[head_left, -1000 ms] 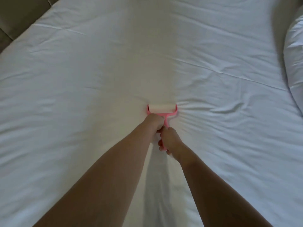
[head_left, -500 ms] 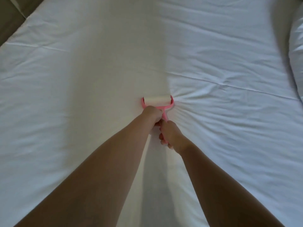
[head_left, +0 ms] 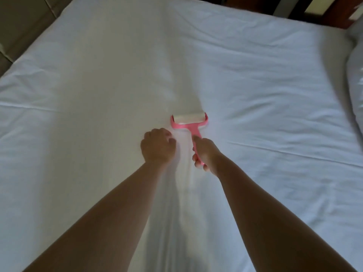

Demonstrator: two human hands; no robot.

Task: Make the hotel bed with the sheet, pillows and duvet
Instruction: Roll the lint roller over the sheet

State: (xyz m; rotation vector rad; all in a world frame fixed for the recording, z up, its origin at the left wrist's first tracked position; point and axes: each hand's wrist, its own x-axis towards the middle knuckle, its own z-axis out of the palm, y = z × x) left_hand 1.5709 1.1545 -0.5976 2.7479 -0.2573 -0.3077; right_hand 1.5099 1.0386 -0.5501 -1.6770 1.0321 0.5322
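Note:
A white sheet (head_left: pixel 98 79) covers the whole bed, with light creases on its right half. A pink lint roller (head_left: pixel 189 122) with a white roll lies pressed on the sheet near the middle. My right hand (head_left: pixel 204 152) grips its pink handle. My left hand (head_left: pixel 158 147) rests on the sheet just left of the handle, fingers curled into a loose fist, holding nothing. A white pillow (head_left: pixel 355 91) lies along the right edge of the bed.
The bed's left edge meets a tan padded surface (head_left: pixel 21 22) at the upper left. Dark wooden furniture (head_left: pixel 306 10) stands beyond the far right corner of the bed.
My left hand has let go of the roller handle and moved left onto the sheet. The roller has been pushed farther across the bed, and the view has tilted up.

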